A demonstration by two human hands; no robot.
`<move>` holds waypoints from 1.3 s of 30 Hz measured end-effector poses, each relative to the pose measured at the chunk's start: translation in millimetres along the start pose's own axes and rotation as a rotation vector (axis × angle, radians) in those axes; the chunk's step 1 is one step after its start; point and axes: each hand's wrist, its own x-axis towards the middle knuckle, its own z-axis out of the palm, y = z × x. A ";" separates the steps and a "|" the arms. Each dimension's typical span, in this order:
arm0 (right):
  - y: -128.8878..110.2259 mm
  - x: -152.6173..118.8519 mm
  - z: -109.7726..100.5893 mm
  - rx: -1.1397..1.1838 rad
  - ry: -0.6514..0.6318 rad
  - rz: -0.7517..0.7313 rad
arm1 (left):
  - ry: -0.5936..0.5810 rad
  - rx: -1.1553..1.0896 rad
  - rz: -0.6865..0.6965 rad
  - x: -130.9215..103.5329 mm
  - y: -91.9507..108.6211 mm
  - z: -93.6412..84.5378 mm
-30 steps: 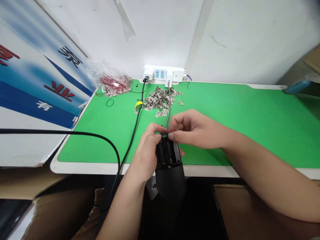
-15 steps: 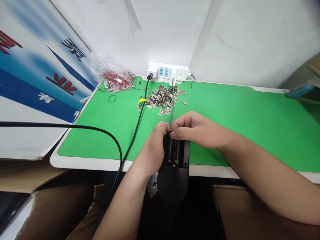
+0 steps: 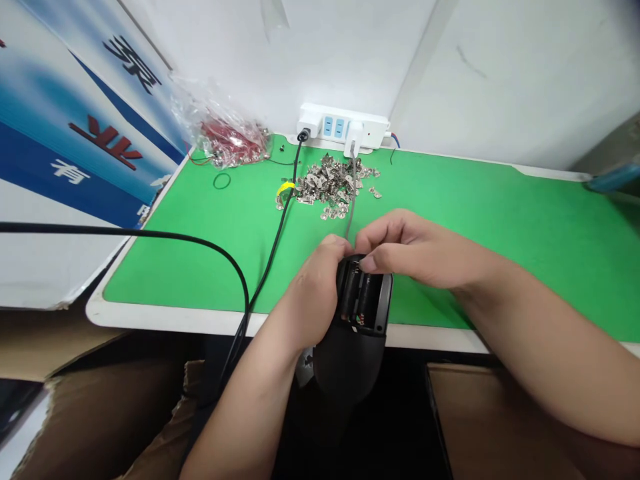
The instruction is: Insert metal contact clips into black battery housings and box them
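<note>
My left hand [image 3: 317, 287] is wrapped round the left side of a black device [image 3: 347, 370] at the table's front edge. Its long compartment faces up, uncovered, with two dark cylinder shapes side by side and a bit of coloured wire at the near end. At the compartment's far end, my right hand [image 3: 407, 250] is closed, thumb and fingers pressed to the rim by small metal parts. Whatever sits between those fingertips is too small to make out. Beyond both hands lies a pile of metal spring contact plates [image 3: 327, 183] on the green mat [image 3: 450, 193].
A white power strip [image 3: 367, 127] stands against the wall with two plugs in it. From it a black cable [image 3: 273, 257] crosses the mat and hangs over the front edge. A plastic bag of red wires [image 3: 233, 143] lies back left; a cardboard box [image 3: 465, 413] stands below right.
The view has shifted a little, and the device sits slightly further right with its compartment tilted. My right thumb has moved along the compartment's far end, baring small metal parts there.
</note>
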 end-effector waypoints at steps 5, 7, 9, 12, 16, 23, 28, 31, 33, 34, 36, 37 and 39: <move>-0.9 1.1 2.1 0.023 0.005 0.002 | 0.051 0.052 -0.004 -1.7 5.1 3.5; -0.6 1.7 2.6 0.028 -0.011 -0.013 | 0.059 0.067 -0.002 -1.4 6.2 4.6; 0.2 2.3 3.5 0.025 -0.017 -0.023 | 0.029 0.025 -0.037 -0.1 6.1 4.8; 1.1 2.3 6.4 0.018 0.011 0.002 | -0.017 -0.085 -0.113 2.0 5.8 4.6; 0.5 2.1 10.7 0.069 0.063 0.043 | 0.034 -0.017 -0.081 2.3 10.9 7.0; 0.0 3.3 10.6 0.096 0.113 0.103 | 0.210 0.102 -0.101 5.1 23.5 16.7; 2.3 1.1 7.0 0.055 0.098 0.066 | 0.226 0.137 -0.085 5.8 19.2 16.6; 1.2 -2.1 2.7 0.019 0.094 0.015 | 0.222 0.071 -0.080 2.7 13.2 14.0; -1.9 -5.0 -0.2 0.019 0.082 -0.013 | 0.190 0.003 -0.092 0.1 9.6 12.0; -3.8 -6.4 -1.4 0.031 0.069 -0.021 | 0.161 -0.025 -0.100 -1.1 8.4 11.0; -7.1 -8.9 -2.9 0.076 0.037 -0.023 | 0.111 -0.042 -0.093 -2.9 7.4 9.4; -8.3 -9.8 -3.4 0.100 0.017 -0.018 | 0.101 -0.048 -0.076 -3.5 7.5 8.8; -9.6 -11.1 -3.7 0.137 -0.009 -0.005 | 0.110 -0.065 -0.038 -4.6 8.5 8.2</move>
